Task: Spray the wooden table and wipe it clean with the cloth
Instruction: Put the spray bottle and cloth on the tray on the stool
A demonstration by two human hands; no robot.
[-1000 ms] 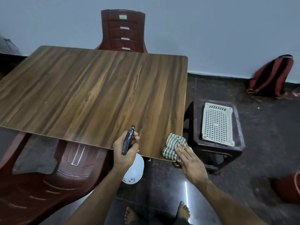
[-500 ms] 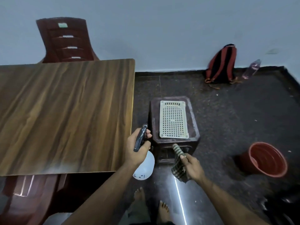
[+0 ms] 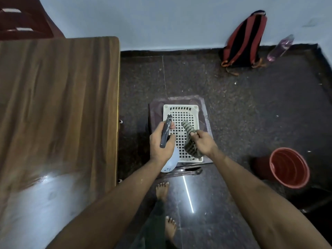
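Note:
The wooden table [image 3: 59, 105] fills the left of the view, with a glare patch near its front. My left hand [image 3: 160, 143] grips a spray bottle [image 3: 170, 163] by its dark trigger head, the white body hanging below my fist. My right hand [image 3: 203, 142] pinches a striped green-and-white cloth [image 3: 190, 141] that dangles from my fingers. Both hands are off the table, held over a white perforated tray [image 3: 181, 112] that lies on a dark stool [image 3: 203, 105].
A red bucket [image 3: 289, 168] stands on the floor at the right. A red-and-black backpack [image 3: 244, 40] and a plastic bottle [image 3: 280, 47] lean against the far wall. A maroon chair [image 3: 23, 20] sits behind the table. My bare feet [image 3: 161, 191] are below.
The cloth left the table's corner in my right hand. Both hands swung right, away from the table, and now hover over the white tray on the stool.

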